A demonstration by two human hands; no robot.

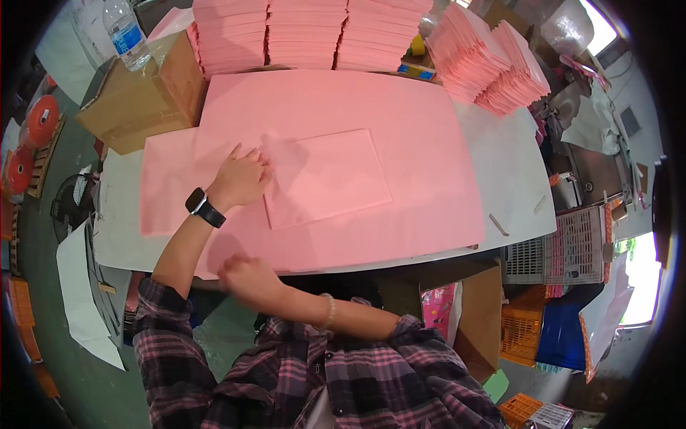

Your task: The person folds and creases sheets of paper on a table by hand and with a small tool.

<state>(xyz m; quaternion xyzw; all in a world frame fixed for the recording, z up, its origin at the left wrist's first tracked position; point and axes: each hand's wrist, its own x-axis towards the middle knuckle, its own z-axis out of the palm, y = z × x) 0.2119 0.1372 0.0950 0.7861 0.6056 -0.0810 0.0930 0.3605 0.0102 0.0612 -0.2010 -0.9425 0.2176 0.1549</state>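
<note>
My left hand, with a dark watch on the wrist, rests at the left end of a folded pink sheet. Its fingers lie partly spread near the fold. The folded piece sits on a larger pink sheet that covers most of the work surface. My right hand crosses in front of my body, over the near edge of the table. Its fingers look curled in and slightly blurred; whatever they may hold is hidden.
Tall stacks of pink sheets line the back, with tilted stacks at the right. A cardboard box with a plastic bottle stands back left. An open carton and plastic crates are at the right.
</note>
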